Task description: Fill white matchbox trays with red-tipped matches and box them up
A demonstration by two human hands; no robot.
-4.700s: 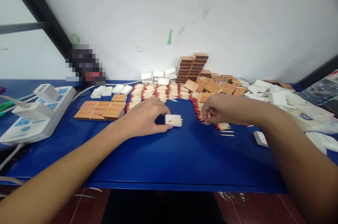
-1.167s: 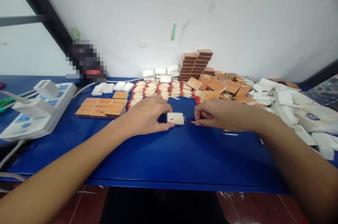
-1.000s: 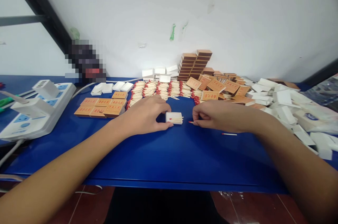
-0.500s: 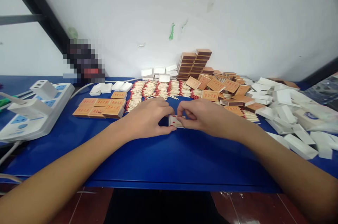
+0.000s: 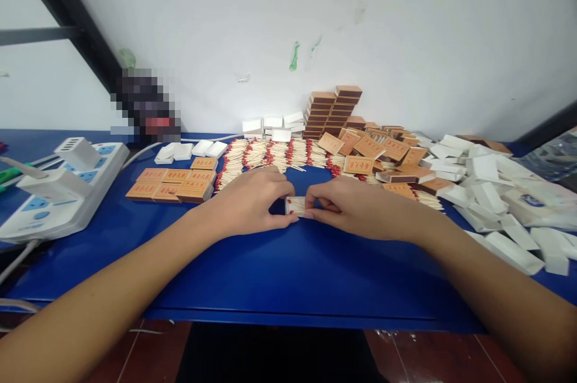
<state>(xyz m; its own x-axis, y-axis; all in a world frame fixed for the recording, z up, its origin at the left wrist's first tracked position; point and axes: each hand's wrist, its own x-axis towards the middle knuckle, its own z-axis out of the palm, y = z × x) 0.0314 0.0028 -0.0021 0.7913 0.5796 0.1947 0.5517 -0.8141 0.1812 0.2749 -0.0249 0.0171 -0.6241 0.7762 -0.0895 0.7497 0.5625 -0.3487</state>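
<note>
Between my hands, a small white matchbox tray (image 5: 295,206) lies on the blue table, holding matches with a few red heads showing. My left hand (image 5: 255,199) grips its left end between thumb and fingers. At the right end, my right hand (image 5: 349,205) has its thumb and fingers closed on the tray; its fingers hide that end. Just beyond my hands are bundled rows of red-tipped matches (image 5: 256,154). Orange closed matchboxes (image 5: 175,184) sit in a block left of my left hand.
Orange matchbox sleeves (image 5: 394,147) lie heaped at the right, beside a tall stack of matchboxes (image 5: 331,112) against the wall. White empty trays (image 5: 489,196) spread along the far right. More white trays (image 5: 274,124) stand at the back. A power strip (image 5: 67,208) occupies the left.
My right hand's thumb and fingers have shifted from over the matches to the tray's right end, so more matches show. My left hand keeps its hold.
</note>
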